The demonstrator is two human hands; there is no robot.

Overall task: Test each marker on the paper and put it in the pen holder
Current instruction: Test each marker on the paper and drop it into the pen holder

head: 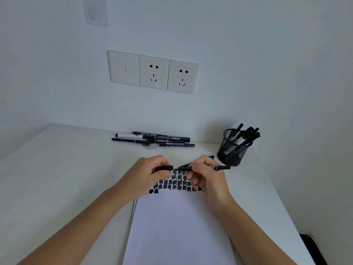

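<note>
Pinched between thumb and fingers of the right hand (pixel 208 178): a slim black felt-tip marker with white lettering (pixel 214 167), lying almost level, bare tip aimed left. Gripped in the curled fingers of the left hand (pixel 149 176): a short black plastic cap (pixel 166 167), open end facing that tip, a small gap between the two. Both held just above the far end of a white sheet of paper (pixel 179 226), over rows of blocky black ink swatches (pixel 177 183) partly hidden by the hands. Behind the right fingers, a second thin dark shaft (pixel 211 156), slanting up to the right; held or lying on the table, impossible to tell. Under the sheet's left edge, the sliver of another white sheet (pixel 134 207).

Beyond the right hand, near the table's far right edge, a black wire-mesh cylindrical pen holder (pixel 229 153), upright, crowded with black-capped markers (pixel 248 131) leaning right. At the back of the white table (pixel 47 169), close to the wall, a loose heap of black and white markers (pixel 152 139) lying lengthwise, partly over a clear round disc (pixel 150 147).

On the pale wall (pixel 267 54) above, a row of three cream wall plates (pixel 153 72), two with sockets; higher left, a transparent stick-on hook (pixel 95 12). Bottom right, off the table, a dark object (pixel 310 245), too cut off to identify.
</note>
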